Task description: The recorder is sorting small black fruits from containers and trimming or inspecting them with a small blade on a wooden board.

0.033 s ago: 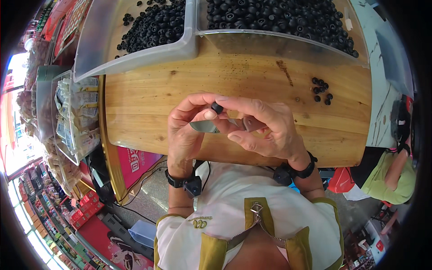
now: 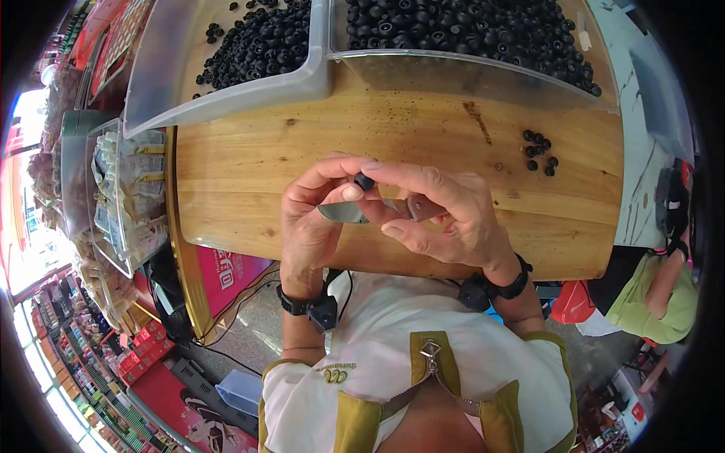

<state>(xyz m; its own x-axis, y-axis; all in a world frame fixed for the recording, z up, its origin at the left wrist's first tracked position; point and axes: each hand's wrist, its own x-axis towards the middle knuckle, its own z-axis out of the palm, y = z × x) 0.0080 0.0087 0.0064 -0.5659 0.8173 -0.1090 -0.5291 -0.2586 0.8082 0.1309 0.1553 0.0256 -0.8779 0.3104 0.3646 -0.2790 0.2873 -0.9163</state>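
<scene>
1. While the two pictures show no clear shift in hands, blade or pieces, one small round black piece [image 2: 364, 182] sits between the fingertips, above the wooden tabletop [image 2: 242, 170]; the work on it seems paused, or moving too finely to see.

2. Just on the wearer's side of that piece lies a bare, shiny metal blade [image 2: 343, 213], its rounded end pointing left; whether its edge touches the piece cannot be told.

3. Curled inward, the left hand [image 2: 306, 204] grips the piece with thumb and forefinger, the thumb tip directly beside it.

4. Opposite, the right hand [image 2: 464, 215] closes around the blade's other end, thumb below, forefinger stretched left until its tip reaches the piece; any handle is hidden.

5. Both wrists are raised off the wood and turned toward each other, each in a dark strap.

6. Further right on the tabletop lies a loose cluster of similar black pieces [image 2: 538, 138].

7. Beyond the hands, a left plastic bin [image 2: 264, 92] holds a heap of them, and a right clear bin [image 2: 453, 66] beside it holds more.
</scene>
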